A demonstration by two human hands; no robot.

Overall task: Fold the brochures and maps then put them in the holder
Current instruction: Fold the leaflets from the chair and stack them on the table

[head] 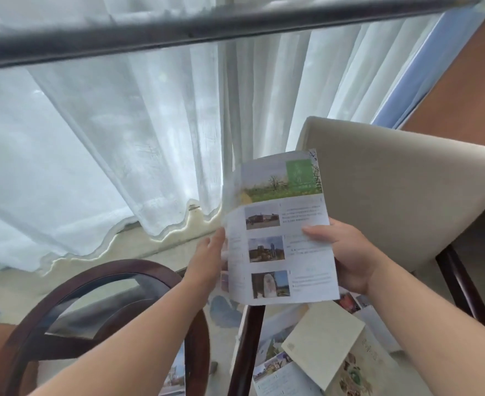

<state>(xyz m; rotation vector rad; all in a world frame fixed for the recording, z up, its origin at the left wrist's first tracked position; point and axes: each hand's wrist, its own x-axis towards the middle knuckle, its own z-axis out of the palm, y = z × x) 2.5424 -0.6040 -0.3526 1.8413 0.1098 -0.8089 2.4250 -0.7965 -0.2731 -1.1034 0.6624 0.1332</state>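
A sheer white curtain fills the far side, hanging in soft folds with a wavy hem. A dull grey bar crosses the top, blurred. At the right stands a chair with a smooth beige padded back, rounded at the corners, on dark wooden legs. At the near left is a dark, glossy wooden ring, curved like a round frame.

The brochure is held up in mid-air at centre, in front of the chair back's left edge. It is thin glossy paper, a tall rectangle with a green panel and a landscape photo at the top, and three small photos with text blocks below. Its left part bends back along a fold.

Loose papers lie low at the near right, overlapping: a plain cream sheet over printed pages.

The right hand grips the brochure's right edge, thumb flat on the printed face and fingers curled behind. The left hand holds the folded left edge, back of the hand towards the camera, fingertips hidden behind the paper.

Both forearms are bare and reach up and forward from the near corners, converging on the brochure.
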